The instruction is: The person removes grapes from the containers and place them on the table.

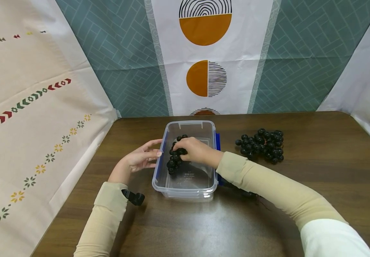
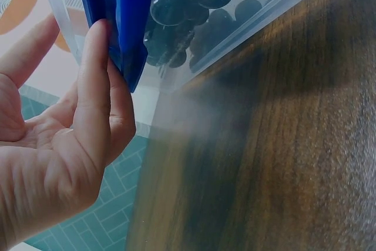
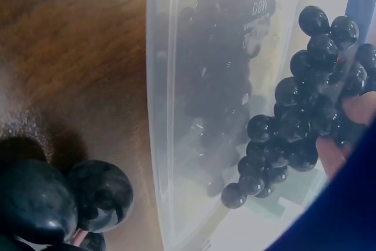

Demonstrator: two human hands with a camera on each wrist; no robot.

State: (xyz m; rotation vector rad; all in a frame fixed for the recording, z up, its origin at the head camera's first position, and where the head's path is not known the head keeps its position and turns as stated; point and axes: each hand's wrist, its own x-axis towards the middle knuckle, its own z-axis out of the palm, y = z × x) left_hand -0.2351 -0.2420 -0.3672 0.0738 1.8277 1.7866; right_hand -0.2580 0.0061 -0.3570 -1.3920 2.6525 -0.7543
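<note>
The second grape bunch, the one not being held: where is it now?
In the head view the loose grape bunch lies on the wooden table, to the right of the clear plastic container and beyond the right hand's sleeve, apart from both.

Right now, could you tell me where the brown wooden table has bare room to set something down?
The brown wooden table is bare along the near edge before the clear plastic box, and at the far right beyond the loose bunch of black grapes. It is crowded around the box: left hand on its side, right hand inside holding grapes.
</note>
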